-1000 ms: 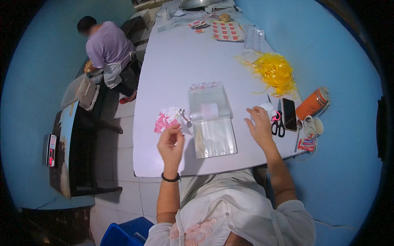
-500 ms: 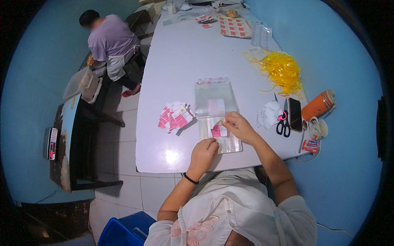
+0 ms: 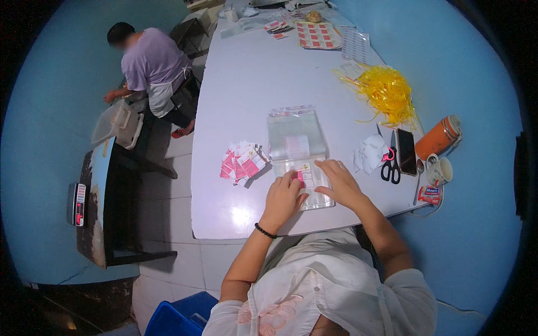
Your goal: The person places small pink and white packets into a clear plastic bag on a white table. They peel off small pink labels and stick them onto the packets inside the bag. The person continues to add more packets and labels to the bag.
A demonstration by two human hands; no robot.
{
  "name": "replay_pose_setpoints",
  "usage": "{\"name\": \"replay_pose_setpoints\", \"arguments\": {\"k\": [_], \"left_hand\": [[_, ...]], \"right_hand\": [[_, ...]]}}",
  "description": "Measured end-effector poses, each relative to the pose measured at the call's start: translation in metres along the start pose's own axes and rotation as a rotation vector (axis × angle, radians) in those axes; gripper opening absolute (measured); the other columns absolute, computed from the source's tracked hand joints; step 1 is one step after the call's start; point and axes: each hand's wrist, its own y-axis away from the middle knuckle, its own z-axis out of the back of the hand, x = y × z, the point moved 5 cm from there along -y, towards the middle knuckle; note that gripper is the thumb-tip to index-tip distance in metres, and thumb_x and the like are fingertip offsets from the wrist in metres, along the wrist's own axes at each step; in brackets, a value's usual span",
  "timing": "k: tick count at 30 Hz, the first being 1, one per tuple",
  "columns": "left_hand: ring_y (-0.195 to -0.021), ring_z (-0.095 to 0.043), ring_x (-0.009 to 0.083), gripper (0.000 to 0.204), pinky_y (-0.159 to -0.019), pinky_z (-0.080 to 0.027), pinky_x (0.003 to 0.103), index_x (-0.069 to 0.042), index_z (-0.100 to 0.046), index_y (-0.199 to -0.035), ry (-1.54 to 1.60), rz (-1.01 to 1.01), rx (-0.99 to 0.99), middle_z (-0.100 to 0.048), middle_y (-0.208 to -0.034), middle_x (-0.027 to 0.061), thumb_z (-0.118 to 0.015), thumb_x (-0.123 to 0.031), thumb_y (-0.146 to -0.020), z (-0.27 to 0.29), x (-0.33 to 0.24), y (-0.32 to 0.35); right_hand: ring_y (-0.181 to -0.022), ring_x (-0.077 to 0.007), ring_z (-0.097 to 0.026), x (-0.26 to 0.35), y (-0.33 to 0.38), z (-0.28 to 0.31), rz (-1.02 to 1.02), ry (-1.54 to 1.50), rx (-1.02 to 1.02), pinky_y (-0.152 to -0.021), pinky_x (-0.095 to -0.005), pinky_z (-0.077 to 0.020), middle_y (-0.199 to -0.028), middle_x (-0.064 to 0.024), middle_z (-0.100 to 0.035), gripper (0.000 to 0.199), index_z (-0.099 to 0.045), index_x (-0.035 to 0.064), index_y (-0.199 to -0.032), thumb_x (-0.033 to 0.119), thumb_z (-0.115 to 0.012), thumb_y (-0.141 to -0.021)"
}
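A pink and white label (image 3: 306,175) lies flat on the lower part of a stack of clear plastic bags (image 3: 294,126). My left hand (image 3: 283,197) rests over the label's left side, fingertips touching it and thumb apart. To the label's right, my right hand (image 3: 343,185) is open, its thumb and fingers spread on the plastic. A second printed piece (image 3: 297,146) shows through the plastic farther up. Left of the bags sits a loose pile of similar pink and white labels (image 3: 244,163).
On the right are cut white papers (image 3: 370,154), black-handled scissors (image 3: 390,168), a phone (image 3: 406,147), an orange bottle (image 3: 436,140), a cup (image 3: 440,171) and a yellow ribbon heap (image 3: 386,95). Label sheets (image 3: 318,36) lie farther back. A co-worker (image 3: 154,61) sits at far left.
My right hand has let go of the label's upper edge and opened out to its right. My left hand has moved onto the label, which now lies flat. The co-worker's arm has reached outward.
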Motion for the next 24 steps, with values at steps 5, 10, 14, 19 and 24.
{"name": "replay_pose_setpoints", "arguments": {"k": [5,10,14,19,24], "left_hand": [[-0.097,-0.061,0.0388,0.031,-0.085,-0.051,0.045,0.000,-0.060,-0.095,0.019,0.022,0.040,-0.058,-0.130,0.0238,-0.077,-0.022,-0.080,-0.010,0.014,-0.009],[-0.100,-0.062,0.0400,0.023,-0.087,-0.051,0.046,0.002,-0.062,-0.100,0.138,0.099,0.023,-0.060,-0.129,0.0222,-0.070,-0.014,-0.085,-0.008,0.035,-0.006],[-0.106,-0.063,0.0396,0.025,-0.089,-0.052,0.043,0.000,-0.064,-0.110,0.056,0.217,-0.215,-0.065,-0.119,0.0200,-0.068,-0.005,-0.086,0.026,0.073,-0.003],[-0.095,-0.067,0.0371,0.019,-0.081,-0.054,0.043,-0.004,-0.068,-0.106,-0.019,0.299,-0.233,-0.070,-0.105,0.0183,-0.066,-0.009,-0.088,0.042,0.100,0.002],[-0.085,-0.069,0.0347,0.015,-0.074,-0.055,0.042,-0.005,-0.069,-0.102,-0.103,0.315,-0.265,-0.071,-0.095,0.0162,-0.065,-0.011,-0.089,0.042,0.103,0.007]], "right_hand": [[-0.116,-0.0342,-0.053,-0.006,0.022,0.011,0.132,0.065,0.042,-0.099,-0.0424,-0.0447,-0.134,-0.0141,-0.054,0.054,-0.065,0.0092,-0.126,0.030,-0.079,-0.077],[-0.103,-0.0287,-0.061,-0.006,0.020,0.000,0.166,0.225,-0.030,-0.087,-0.0373,-0.0512,-0.122,-0.0102,-0.063,0.038,-0.072,0.0105,-0.114,0.028,-0.076,-0.081],[-0.096,-0.0291,-0.065,-0.009,0.009,0.005,0.115,0.004,-0.131,-0.083,-0.0352,-0.0537,-0.111,-0.0090,-0.068,0.023,-0.073,0.0073,-0.106,0.024,-0.067,-0.091],[-0.097,-0.0249,-0.068,-0.032,-0.015,-0.006,-0.382,-0.815,-0.132,-0.084,-0.0362,-0.0539,-0.101,-0.0100,-0.070,0.024,-0.071,0.0009,-0.104,0.021,-0.058,-0.101],[-0.122,-0.0264,-0.058,-0.042,-0.046,-0.013,-0.412,-1.310,-0.208,-0.100,-0.0375,-0.0472,-0.130,-0.0184,-0.057,0.040,-0.048,0.0012,-0.138,0.022,-0.052,-0.104]]}}
